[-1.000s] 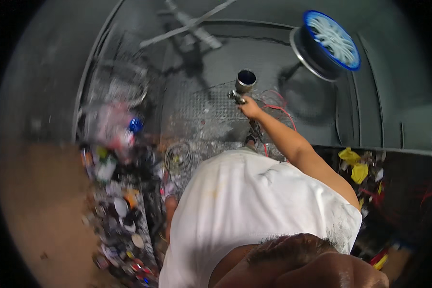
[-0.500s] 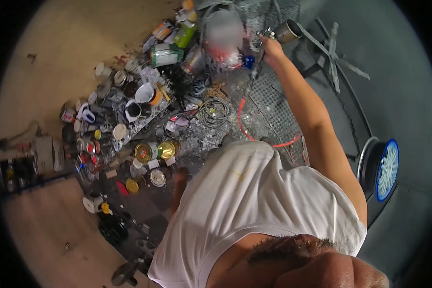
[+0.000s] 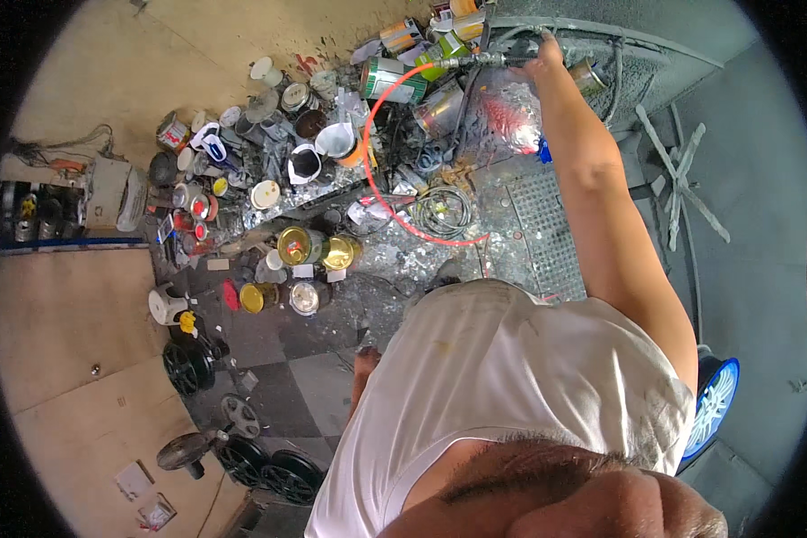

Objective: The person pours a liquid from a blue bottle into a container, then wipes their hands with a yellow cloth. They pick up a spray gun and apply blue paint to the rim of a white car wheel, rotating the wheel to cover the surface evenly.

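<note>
My right arm stretches to the far side, where my right hand (image 3: 544, 58) is closed around a spray gun; most of the gun is hidden behind the hand. Its metal cup (image 3: 590, 76) sticks out to the right of my wrist. An orange-red air hose (image 3: 374, 134) joins it through a metal fitting (image 3: 462, 62) and loops down to the floor. Just below the hand is a plastic-wrapped bundle stained red (image 3: 511, 117), with a blue piece (image 3: 544, 151) at its edge. My left hand (image 3: 366, 361) hangs low beside my white shirt, its fingers mostly hidden.
A paint-spattered bench (image 3: 251, 229) holds several cans and cups. Open gold tins (image 3: 300, 244) stand on the floor before it. A coiled hose (image 3: 442, 212) lies near a metal grate (image 3: 542, 229). A cross-shaped stand (image 3: 681, 184) and a blue-rimmed wheel (image 3: 715, 403) are at the right.
My right hand has moved farther away with the spray gun, and the gun has turned. The air hose has swung from below the hand to its left. The whole view has shifted.
</note>
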